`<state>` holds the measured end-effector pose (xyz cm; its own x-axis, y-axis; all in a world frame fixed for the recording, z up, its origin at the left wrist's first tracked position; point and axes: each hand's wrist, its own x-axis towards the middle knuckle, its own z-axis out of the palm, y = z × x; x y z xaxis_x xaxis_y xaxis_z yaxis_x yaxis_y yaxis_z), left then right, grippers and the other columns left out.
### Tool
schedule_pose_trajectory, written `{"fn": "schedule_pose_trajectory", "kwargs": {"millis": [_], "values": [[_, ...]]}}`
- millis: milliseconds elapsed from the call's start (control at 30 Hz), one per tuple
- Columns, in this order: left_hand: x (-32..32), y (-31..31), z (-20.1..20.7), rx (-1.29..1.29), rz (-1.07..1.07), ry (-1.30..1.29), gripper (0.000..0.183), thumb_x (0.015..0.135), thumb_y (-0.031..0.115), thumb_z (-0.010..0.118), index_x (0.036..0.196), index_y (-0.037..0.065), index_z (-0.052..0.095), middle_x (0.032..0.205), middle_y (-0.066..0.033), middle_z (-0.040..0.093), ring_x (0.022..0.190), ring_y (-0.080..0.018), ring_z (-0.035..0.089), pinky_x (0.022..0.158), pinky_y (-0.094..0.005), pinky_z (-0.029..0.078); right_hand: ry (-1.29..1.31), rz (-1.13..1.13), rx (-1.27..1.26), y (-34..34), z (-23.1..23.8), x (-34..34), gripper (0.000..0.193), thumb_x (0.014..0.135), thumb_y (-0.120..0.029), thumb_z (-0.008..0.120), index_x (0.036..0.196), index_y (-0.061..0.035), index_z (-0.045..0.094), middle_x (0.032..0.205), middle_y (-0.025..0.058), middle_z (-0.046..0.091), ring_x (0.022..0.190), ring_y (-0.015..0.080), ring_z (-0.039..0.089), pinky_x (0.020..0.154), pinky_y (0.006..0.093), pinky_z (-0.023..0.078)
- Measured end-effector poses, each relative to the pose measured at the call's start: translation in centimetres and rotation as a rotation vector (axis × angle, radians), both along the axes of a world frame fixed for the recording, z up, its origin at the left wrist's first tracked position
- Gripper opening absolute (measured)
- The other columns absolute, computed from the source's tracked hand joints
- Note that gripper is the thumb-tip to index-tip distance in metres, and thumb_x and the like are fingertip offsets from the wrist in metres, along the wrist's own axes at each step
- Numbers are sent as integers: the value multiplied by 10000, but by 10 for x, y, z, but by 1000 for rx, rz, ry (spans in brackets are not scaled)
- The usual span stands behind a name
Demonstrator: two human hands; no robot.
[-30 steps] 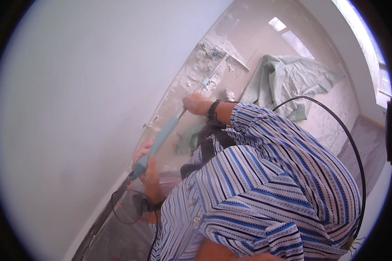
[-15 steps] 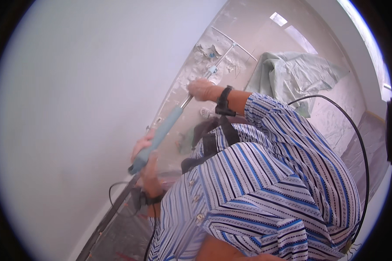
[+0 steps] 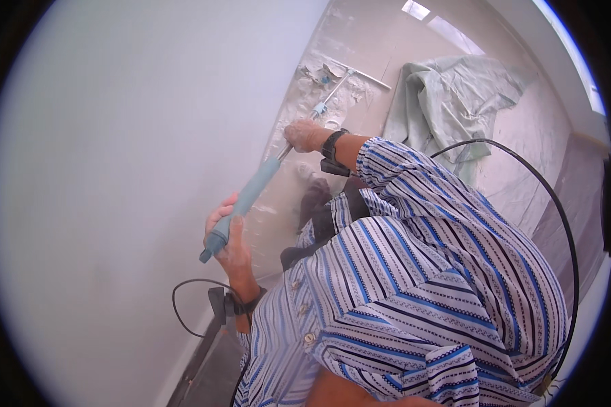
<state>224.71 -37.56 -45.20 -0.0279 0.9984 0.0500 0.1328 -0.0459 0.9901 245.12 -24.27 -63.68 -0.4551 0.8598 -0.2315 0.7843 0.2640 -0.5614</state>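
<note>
A long-handled floor squeegee (image 3: 254, 184) runs aslant beside the white wall, with a padded blue-green grip, a metal pole and a thin crossbar head resting on the dusty floor. Near the grip's lower end, my left hand (image 3: 229, 234) is closed round it, thumb on one side and fingers on the other. Farther up, my right hand (image 3: 307, 136) wraps round the metal pole just beyond the grip. Pale crumbled debris (image 3: 312, 76) lies by the crossbar, between it and the wall.
The white wall (image 3: 129, 156) rises close on my left. A crumpled pale green sheet (image 3: 448, 102) covers floor at the far right. Plastic sheeting (image 3: 577, 186) lies along the right side. A black cable (image 3: 543, 180) loops past my right side, another near my left wrist.
The view has shifted a little. The crossbar has come slightly nearer to me relative to the green sheet, and its angle has flattened. Both hands keep their hold on the squeegee.
</note>
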Motion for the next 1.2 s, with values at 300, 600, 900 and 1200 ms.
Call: {"fn": "schedule_pose_trajectory", "kwargs": {"millis": [300,600,900,1200], "values": [[-53,15,22,1,-50,49,143,814,-35,555,956,-28,539,1086,-218,575,1113,-355,531,978,-478,392,64,-67,21,-3,8,-52,114,715,-82,581,805,-67,650,821,131,648,850,310,628,712,403,499],[-73,9,68,82,-184,132,162,807,-30,538,969,-28,539,1085,-231,577,1080,-373,544,950,-489,408,63,-110,-11,-23,51,-79,127,707,-63,596,819,-68,655,821,135,649,848,315,632,697,403,500],[-83,24,160,269,-421,252,235,747,34,545,973,-22,521,1023,-260,567,1006,-449,546,921,-585,398,222,-146,14,-31,123,-86,125,731,-65,569,815,-70,661,847,126,658,848,302,640,691,420,500],[-14,67,95,238,-413,233,241,763,10,599,993,-31,541,1073,-229,577,1021,-309,559,903,-428,441,87,-153,216,7,74,13,98,691,-56,584,762,-74,649,797,136,640,837,309,623,720,394,498]]}}
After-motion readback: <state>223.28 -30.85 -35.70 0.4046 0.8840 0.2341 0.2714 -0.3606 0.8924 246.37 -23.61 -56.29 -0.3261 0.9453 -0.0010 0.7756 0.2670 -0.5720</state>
